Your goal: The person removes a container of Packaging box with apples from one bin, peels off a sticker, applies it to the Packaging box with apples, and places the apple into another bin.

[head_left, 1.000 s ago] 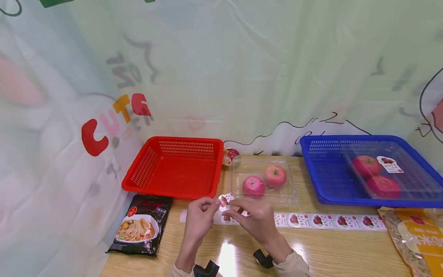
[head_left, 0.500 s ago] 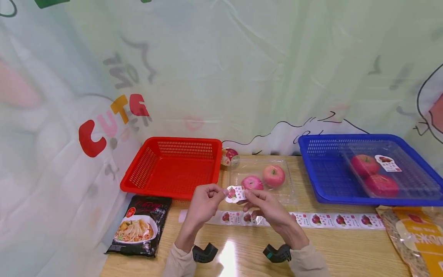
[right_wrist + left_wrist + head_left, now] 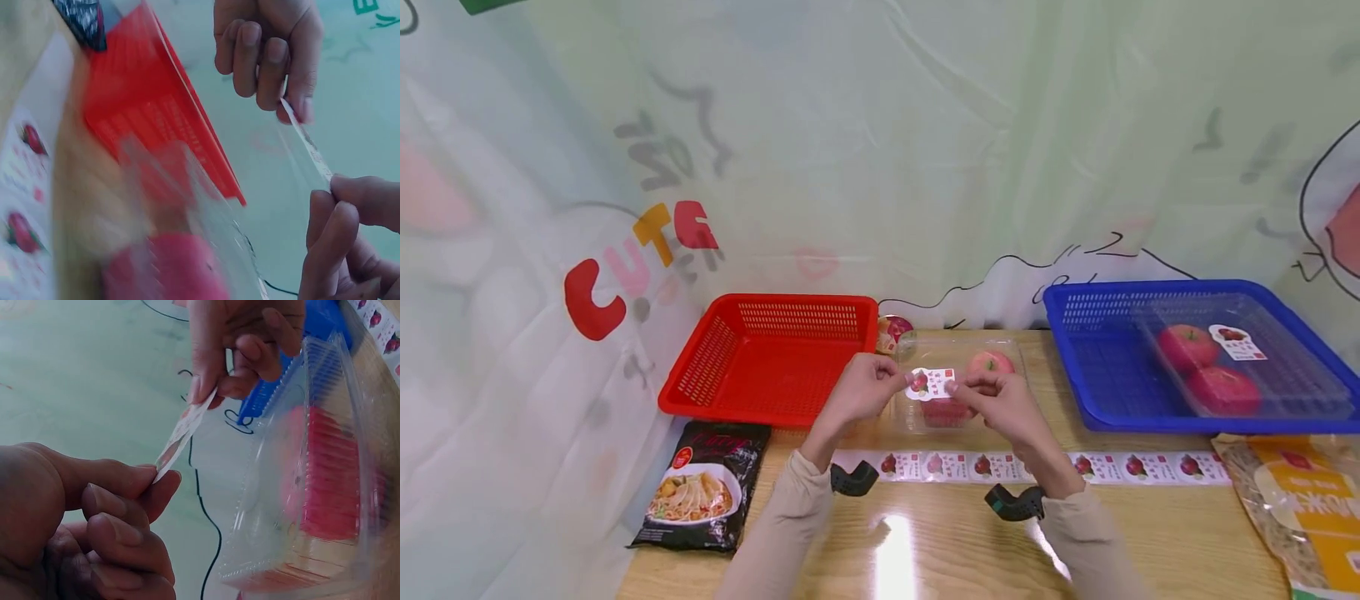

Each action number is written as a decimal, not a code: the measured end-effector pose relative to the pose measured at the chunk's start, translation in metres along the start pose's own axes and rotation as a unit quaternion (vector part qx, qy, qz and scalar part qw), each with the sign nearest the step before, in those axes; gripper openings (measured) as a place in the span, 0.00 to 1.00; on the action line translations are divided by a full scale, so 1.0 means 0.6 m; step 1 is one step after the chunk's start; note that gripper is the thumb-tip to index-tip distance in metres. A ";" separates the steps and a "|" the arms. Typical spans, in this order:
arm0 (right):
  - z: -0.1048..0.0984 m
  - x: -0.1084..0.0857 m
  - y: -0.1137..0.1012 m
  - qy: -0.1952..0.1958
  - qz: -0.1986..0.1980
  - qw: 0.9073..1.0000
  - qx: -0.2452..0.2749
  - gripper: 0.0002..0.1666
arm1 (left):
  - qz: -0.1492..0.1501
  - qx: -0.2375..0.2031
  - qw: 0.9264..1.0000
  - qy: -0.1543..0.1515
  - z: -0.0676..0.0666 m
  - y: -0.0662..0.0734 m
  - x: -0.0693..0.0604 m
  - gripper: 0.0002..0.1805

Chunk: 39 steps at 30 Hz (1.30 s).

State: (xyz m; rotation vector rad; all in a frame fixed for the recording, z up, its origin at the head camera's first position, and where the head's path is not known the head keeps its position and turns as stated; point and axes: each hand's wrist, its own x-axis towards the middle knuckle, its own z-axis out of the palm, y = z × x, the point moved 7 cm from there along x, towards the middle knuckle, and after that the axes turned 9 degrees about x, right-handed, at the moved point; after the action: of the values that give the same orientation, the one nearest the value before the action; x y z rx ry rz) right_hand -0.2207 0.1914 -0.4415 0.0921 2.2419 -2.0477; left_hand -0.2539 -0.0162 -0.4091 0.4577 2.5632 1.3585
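A white sticker [image 3: 931,384] with a red fruit picture is stretched between both hands. My left hand [image 3: 869,387] pinches its left end between thumb and forefinger, and my right hand [image 3: 1002,406] pinches the right end. In the left wrist view the sticker [image 3: 185,432] appears nearly edge-on, apart from the clear box. Below and behind it stands a clear plastic box [image 3: 917,348] with two apples inside; the sticker and right hand partly cover them. The far apple [image 3: 990,363] shows more than the near apple [image 3: 945,412].
A strip of stickers [image 3: 1133,468] runs along the table in front of the box. A red basket [image 3: 775,415] is on the left, above a black noodle packet [image 3: 696,492]. At right, a blue basket [image 3: 1086,379] bears a stickered apple box [image 3: 1300,392], near an orange bag [image 3: 1311,508].
Both hands have moved forward and upward with the sticker, from over the strip to above the clear box. The right hand has shifted to the sticker's right end.
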 end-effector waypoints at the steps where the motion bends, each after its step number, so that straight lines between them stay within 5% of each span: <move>1: -0.007 0.007 -0.004 0.003 -0.001 1.000 -0.007 0.19 | -0.002 0.004 1.000 -0.006 0.002 0.002 0.011 0.12; 9: -0.053 0.060 -0.015 -0.010 0.035 0.998 -0.053 0.18 | -0.022 0.047 0.998 -0.046 0.027 0.009 0.086 0.25; 19: -0.071 0.100 -0.004 -0.006 0.076 0.987 -0.143 0.19 | -0.096 0.080 0.990 -0.065 0.058 -0.020 0.141 0.27; 31: -0.077 0.114 0.021 0.004 0.131 0.973 -0.192 0.19 | -0.130 0.157 0.978 -0.052 0.080 -0.035 0.157 0.31; 39: -0.077 0.122 0.019 0.008 0.084 0.970 -0.228 0.16 | -0.152 0.195 0.969 -0.019 0.084 -0.032 0.149 0.28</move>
State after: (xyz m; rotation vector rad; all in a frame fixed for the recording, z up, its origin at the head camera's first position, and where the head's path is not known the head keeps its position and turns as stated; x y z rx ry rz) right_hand -0.2939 0.2366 -0.4575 0.2503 2.5483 -1.4144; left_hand -0.3246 0.0447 -0.4564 0.1354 2.7281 0.7393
